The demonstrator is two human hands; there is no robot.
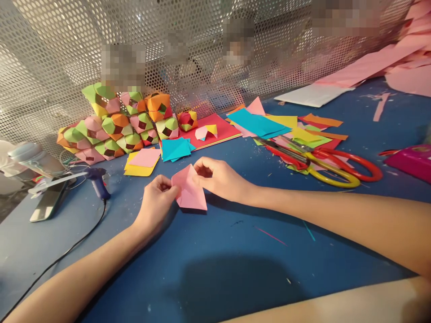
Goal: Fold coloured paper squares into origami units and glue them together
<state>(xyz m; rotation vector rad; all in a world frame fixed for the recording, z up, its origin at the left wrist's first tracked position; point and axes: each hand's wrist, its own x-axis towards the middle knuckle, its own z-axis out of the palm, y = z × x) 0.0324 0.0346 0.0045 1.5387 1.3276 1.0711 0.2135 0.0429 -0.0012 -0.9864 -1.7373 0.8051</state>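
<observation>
A folded pink paper square [190, 192] lies on the blue table [235, 251], partly lifted between both hands. My left hand [155, 202] pinches its left edge with fingers curled. My right hand [220, 178] grips its upper right corner. Just beyond them lie a stack of blue paper squares [175, 149] and a pink sheet on yellow sheets [143, 161].
A pile of folded multicoloured paper modules [117, 125] stands against the perforated metal screen at back left. A blue glue gun [97, 181] with its cord lies left. Red and yellow scissors [323, 161] rest on loose coloured sheets at right. Pink paper strips fill the far right corner.
</observation>
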